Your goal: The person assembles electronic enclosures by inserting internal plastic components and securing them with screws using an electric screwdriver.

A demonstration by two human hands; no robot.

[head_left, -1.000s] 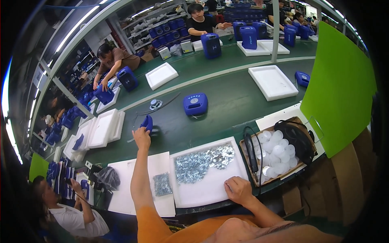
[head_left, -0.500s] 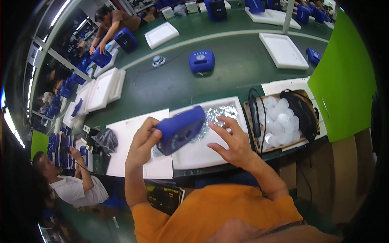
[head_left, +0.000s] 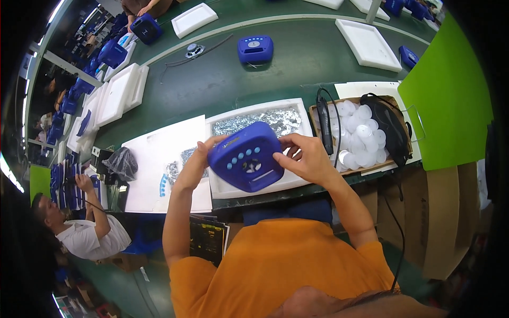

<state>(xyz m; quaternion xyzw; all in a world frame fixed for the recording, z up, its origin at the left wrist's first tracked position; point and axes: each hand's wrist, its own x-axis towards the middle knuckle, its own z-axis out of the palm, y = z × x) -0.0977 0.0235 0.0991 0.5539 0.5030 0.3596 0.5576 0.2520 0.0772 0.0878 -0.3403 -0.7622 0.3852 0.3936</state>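
A blue plastic speaker housing (head_left: 253, 179) is held up before me, its face with a row of light-blue buttons and a central opening turned toward me. My left hand (head_left: 197, 161) is closed around its left edge. At the right edge, my right hand (head_left: 309, 160) grips it with the thumb on the face and the other fingers curled, partly hidden. Beneath the housing lies a white foam tray (head_left: 225, 189) holding many small shiny metal parts (head_left: 281, 117). Left of it, a strip of light-blue buttons (head_left: 163, 185) rests on a white board (head_left: 154, 153).
A cardboard box of translucent white discs (head_left: 363, 135) stands right, with a black corded tool (head_left: 324, 127) along its side and a green panel (head_left: 445, 106) beyond. Another blue housing (head_left: 255, 49) and a loose speaker driver (head_left: 194, 51) sit farther back. A co-worker (head_left: 90, 233) is at left.
The housing has turned so that its buttoned face points toward me. My right hand, open and apart from it before, has come onto its right edge. The whole view has shifted slightly.
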